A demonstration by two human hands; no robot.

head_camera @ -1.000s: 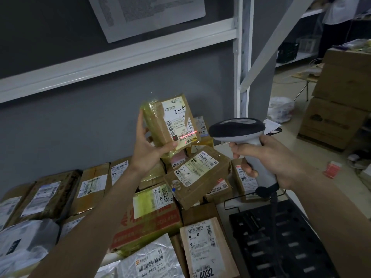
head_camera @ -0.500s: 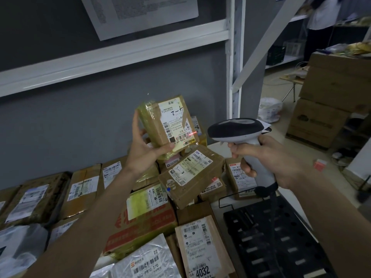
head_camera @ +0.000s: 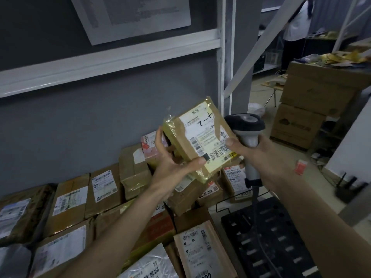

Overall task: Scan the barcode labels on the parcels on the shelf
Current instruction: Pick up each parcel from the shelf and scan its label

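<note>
- The small brown cardboard parcel wrapped in yellowish clear tape is held up in the air, tilted, above the pile of brown cardboard parcels on the shelf.
- Its white shipping label faces the person; it has handwritten marks like "2-1" and, at the lower edge, a barcode with digits that read about "1098-69"; the small print is too fine to read.
- The left hand grips this parcel from below and behind, with the thumb pressed on the lower corner of the label and the fingers curled around the left side.
- The right hand is closed around the handle of the grey and black handheld barcode scanner, and its thumb touches the right edge of the parcel.
- The scanner head sits just beside the parcel, at its right.
- A flat brown parcel with a white label near the front shows big digits, partly cut by the frame.
</note>
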